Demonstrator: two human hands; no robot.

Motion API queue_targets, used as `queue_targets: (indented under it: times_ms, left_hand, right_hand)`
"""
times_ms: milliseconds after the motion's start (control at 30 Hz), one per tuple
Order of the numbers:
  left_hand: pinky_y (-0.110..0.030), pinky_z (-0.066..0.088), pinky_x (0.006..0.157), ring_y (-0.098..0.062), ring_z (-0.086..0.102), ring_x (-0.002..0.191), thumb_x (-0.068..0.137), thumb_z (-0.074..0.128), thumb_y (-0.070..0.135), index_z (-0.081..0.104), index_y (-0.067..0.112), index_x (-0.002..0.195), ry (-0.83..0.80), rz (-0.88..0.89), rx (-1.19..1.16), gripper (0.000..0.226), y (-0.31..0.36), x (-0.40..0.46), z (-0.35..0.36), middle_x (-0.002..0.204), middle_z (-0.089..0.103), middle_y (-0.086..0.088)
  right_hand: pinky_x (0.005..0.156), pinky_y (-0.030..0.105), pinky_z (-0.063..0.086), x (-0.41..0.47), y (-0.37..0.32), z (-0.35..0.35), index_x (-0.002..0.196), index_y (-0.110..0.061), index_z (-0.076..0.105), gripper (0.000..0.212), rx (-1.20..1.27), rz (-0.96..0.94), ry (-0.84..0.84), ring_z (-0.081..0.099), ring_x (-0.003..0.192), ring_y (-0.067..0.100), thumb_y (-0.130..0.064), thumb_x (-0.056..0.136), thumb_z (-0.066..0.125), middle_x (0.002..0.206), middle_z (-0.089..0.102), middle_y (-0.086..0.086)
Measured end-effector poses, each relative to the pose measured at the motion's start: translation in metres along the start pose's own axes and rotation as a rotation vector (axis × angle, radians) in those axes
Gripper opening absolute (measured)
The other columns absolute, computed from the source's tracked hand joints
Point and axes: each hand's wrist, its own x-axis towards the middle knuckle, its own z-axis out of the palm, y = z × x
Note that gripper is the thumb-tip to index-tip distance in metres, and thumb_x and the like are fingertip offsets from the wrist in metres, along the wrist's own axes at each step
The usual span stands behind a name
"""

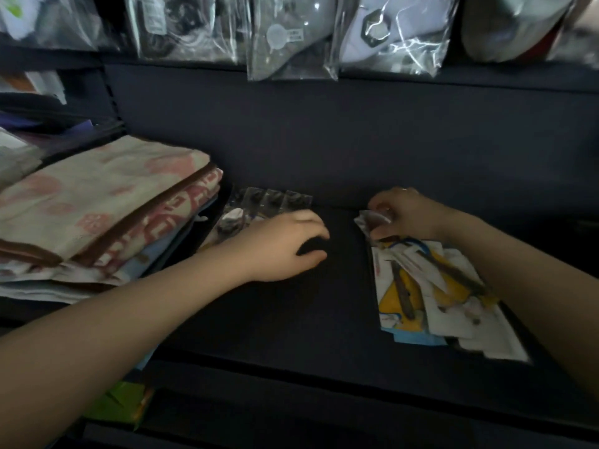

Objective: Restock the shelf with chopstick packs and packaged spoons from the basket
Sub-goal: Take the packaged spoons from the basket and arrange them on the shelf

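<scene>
Clear packaged spoons lie at the back of the dark shelf, just right of the towels. My left hand hovers over their near end, fingers loosely curled and holding nothing. At the right lies a pile of chopstick packs in white, yellow and blue wrappers. My right hand pinches the far end of the top pack, lifting its crinkled tip. The basket is out of view.
A stack of folded pink and cream towels fills the shelf's left side. Bagged goods hang from the shelf above. A green packet shows on the lower level at the left.
</scene>
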Motion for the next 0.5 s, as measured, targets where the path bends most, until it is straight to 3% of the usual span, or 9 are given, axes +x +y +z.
queue_targets:
  times_ms: [67,167,267,333,433,500]
  left_hand:
    - [-0.021,0.038,0.091,-0.006,0.048,0.107,0.090,0.050,0.037,0.050,0.023,0.127,0.040,-0.016,-0.056,0.040,0.012,0.010,0.004,0.133,0.046,0.007]
    - [-0.022,0.041,0.089,-0.011,0.051,0.111,0.090,0.052,0.034,0.051,0.021,0.126,0.085,-0.072,-0.159,0.039,0.022,0.023,0.010,0.127,0.052,0.002]
    - [-0.020,0.040,0.087,-0.009,0.052,0.110,0.090,0.052,0.032,0.053,0.020,0.124,0.131,-0.153,-0.291,0.036,0.028,0.031,0.014,0.124,0.054,0.002]
    - [-0.020,0.039,0.089,-0.008,0.051,0.109,0.092,0.050,0.032,0.054,0.020,0.122,0.179,-0.238,-0.450,0.033,0.034,0.035,0.015,0.120,0.056,0.004]
    - [-0.023,0.042,0.092,-0.009,0.054,0.106,0.092,0.048,0.034,0.055,0.018,0.119,0.249,-0.327,-0.731,0.033,0.048,0.038,0.016,0.109,0.058,0.006]
    - [-0.022,0.047,0.085,-0.011,0.060,0.100,0.091,0.049,0.037,0.052,0.021,0.118,0.245,-0.333,-0.822,0.032,0.057,0.034,0.016,0.101,0.061,0.007]
  right_hand:
    - [0.095,0.030,0.038,0.003,0.002,0.003,0.120,-0.011,0.054,0.052,0.083,0.070,0.034,0.050,0.116,0.026,-0.033,0.077,0.073,0.121,0.056,0.007]
    - [0.082,0.034,0.050,0.004,0.008,0.002,0.103,-0.009,0.059,0.033,0.348,0.142,0.082,0.061,0.103,0.028,-0.017,0.076,0.075,0.110,0.062,0.012]
    - [0.076,0.033,0.047,0.003,0.014,-0.012,0.097,-0.006,0.062,0.020,0.314,0.119,0.243,0.061,0.090,0.025,-0.017,0.082,0.069,0.092,0.063,0.010]
    - [0.069,0.032,0.045,-0.001,0.013,-0.024,0.086,-0.008,0.061,0.010,0.535,0.078,0.360,0.057,0.076,0.019,-0.017,0.086,0.065,0.077,0.058,0.004]
    - [0.064,0.029,0.040,-0.004,0.003,-0.036,0.072,-0.019,0.053,0.019,0.845,0.014,0.489,0.048,0.066,0.011,-0.014,0.089,0.060,0.071,0.052,0.001]
    - [0.064,0.031,0.041,-0.001,-0.008,-0.035,0.072,-0.021,0.052,0.020,0.965,-0.006,0.515,0.049,0.068,0.014,-0.015,0.090,0.057,0.071,0.052,0.001]
